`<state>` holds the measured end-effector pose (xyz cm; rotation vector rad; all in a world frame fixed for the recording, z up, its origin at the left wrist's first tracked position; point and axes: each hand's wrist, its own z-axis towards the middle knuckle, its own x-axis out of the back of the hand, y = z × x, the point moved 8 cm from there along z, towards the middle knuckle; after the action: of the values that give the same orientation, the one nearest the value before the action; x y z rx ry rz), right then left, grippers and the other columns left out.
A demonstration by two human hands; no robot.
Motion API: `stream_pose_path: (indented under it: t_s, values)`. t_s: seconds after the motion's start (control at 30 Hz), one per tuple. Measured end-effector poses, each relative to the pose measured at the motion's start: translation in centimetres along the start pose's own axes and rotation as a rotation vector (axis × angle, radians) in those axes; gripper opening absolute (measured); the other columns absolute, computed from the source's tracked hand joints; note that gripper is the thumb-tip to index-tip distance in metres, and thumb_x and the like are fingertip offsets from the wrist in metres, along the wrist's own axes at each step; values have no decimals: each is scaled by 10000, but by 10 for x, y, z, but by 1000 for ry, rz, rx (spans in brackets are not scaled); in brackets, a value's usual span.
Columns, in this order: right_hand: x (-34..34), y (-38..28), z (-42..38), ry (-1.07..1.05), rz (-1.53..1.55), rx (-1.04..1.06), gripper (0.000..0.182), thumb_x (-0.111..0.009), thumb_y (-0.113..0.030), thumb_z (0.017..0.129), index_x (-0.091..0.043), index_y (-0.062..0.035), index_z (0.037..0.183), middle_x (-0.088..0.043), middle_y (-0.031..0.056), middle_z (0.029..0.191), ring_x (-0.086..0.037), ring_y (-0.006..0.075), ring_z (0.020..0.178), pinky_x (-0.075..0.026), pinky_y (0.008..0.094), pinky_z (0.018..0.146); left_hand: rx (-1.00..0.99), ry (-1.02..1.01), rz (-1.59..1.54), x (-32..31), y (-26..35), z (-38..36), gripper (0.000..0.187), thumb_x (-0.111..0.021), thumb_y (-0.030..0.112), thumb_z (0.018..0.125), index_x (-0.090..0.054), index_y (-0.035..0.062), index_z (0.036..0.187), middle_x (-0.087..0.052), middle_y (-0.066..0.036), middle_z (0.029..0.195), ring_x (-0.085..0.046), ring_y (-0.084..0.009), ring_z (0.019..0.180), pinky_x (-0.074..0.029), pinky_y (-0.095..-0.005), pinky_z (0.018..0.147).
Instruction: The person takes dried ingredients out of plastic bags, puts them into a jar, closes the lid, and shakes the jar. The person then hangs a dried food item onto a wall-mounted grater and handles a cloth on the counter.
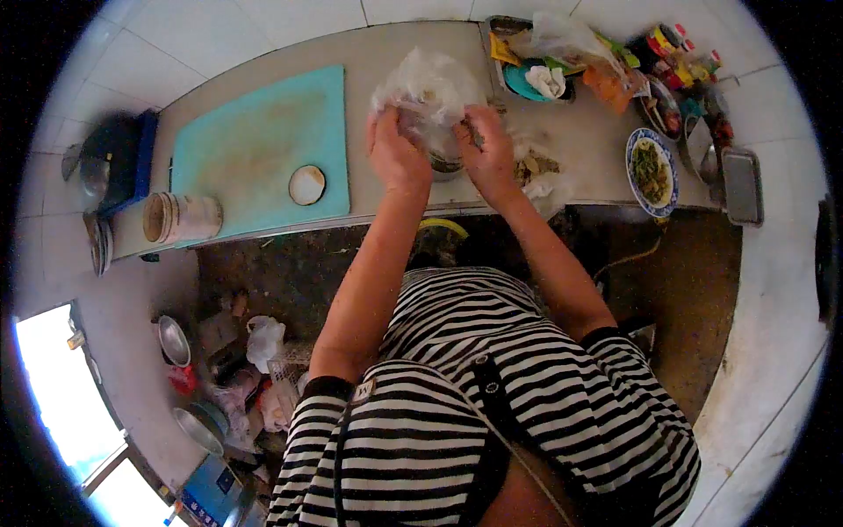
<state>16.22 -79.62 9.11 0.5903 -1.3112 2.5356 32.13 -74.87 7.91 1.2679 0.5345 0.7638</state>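
Note:
A clear plastic bag (pixel 428 81) stands bunched up on the counter in front of me. My left hand (pixel 397 158) has its fingers curled on the bag's left side. On the other side, my right hand (pixel 485 151) grips the bag with bent fingers. Between my wrists, the rim of a metal bowl (pixel 445 164) shows under the plastic; most of the bowl is hidden. What the bag contains cannot be made out. A turquoise cutting board (pixel 263 140) lies to the left, with a small round white lid (pixel 307 185) on it.
A plastic tub (pixel 180 218) lies at the left front edge. A blue-rimmed plate of greens (pixel 652 173), a tray with packets (pixel 500 53), several bottles (pixel 680 57) and a metal tray (pixel 743 186) stand right. Scraps (pixel 536 165) lie beside my right hand. Basins and bags are below left.

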Motion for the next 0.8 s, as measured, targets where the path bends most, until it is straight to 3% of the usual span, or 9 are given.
stream_pose_path:
  t_s: [0.1,0.17,0.27,0.33,0.43,0.53,0.63,0.73,0.8]
  values:
    - [-1,18,-1,-9,198,-315,235,-612,-115,865,-576,7,1063,-616,86,1019,-578,180,945,-443,297,840,95,-2,-248,-7,3,0,142,-544,124,867,-587,63,987,-594,-1,921,-537,-124,838,-433,-266,717]
    - [-4,30,0,26,344,-439,257,-588,-106,873,-567,9,1101,-608,74,1069,-566,157,973,-429,286,872,318,-23,-690,-27,-7,-3,134,-546,123,877,-584,60,989,-587,12,920,-523,-111,838,-426,-253,727]
    - [-9,47,-3,96,518,-429,320,-522,-45,865,-538,17,1178,-582,76,1160,-541,157,1044,-407,286,925,352,-113,-622,-46,0,-11,126,-511,96,904,-579,33,989,-576,15,929,-495,-87,842,-406,-228,743]
    - [-6,42,-2,89,613,-334,381,-467,-2,851,-508,24,1230,-563,89,1207,-524,163,1089,-390,287,956,242,-225,-400,-51,14,-15,133,-489,80,916,-573,8,990,-577,3,932,-483,-79,858,-401,-222,751]
    - [-1,53,0,99,609,-550,450,-414,42,807,-485,33,1251,-545,102,1230,-504,176,1126,-385,305,974,148,-278,-387,-60,23,-18,136,-465,57,928,-571,-9,981,-579,-6,926,-471,-71,864,-396,-217,752]
    - [7,46,8,95,715,-448,382,-482,-16,848,-507,33,1226,-558,95,1192,-517,170,1074,-398,303,947,96,-271,-435,-63,11,-15,145,-470,68,932,-583,-10,978,-585,-6,908,-479,-72,842,-403,-218,748]
    - [11,70,8,31,391,-660,267,-558,-142,885,-587,11,1103,-639,93,1020,-589,178,930,-458,307,840,157,-251,-471,-55,0,-9,179,-479,113,937,-602,-7,986,-600,-17,902,-507,-83,820,-421,-232,732]
    - [31,70,26,159,410,-478,245,-590,-177,881,-618,-12,1060,-653,58,931,-585,144,878,-458,287,790,252,-271,-449,-42,10,5,231,-473,162,943,-607,-8,1024,-622,-48,925,-558,-115,835,-453,-263,724]
    - [40,64,34,154,506,-486,269,-605,-178,886,-598,-16,1100,-629,32,965,-558,115,872,-439,256,808,324,-320,-481,-37,15,14,251,-464,176,946,-601,-7,1051,-635,-74,946,-589,-147,867,-474,-288,722]
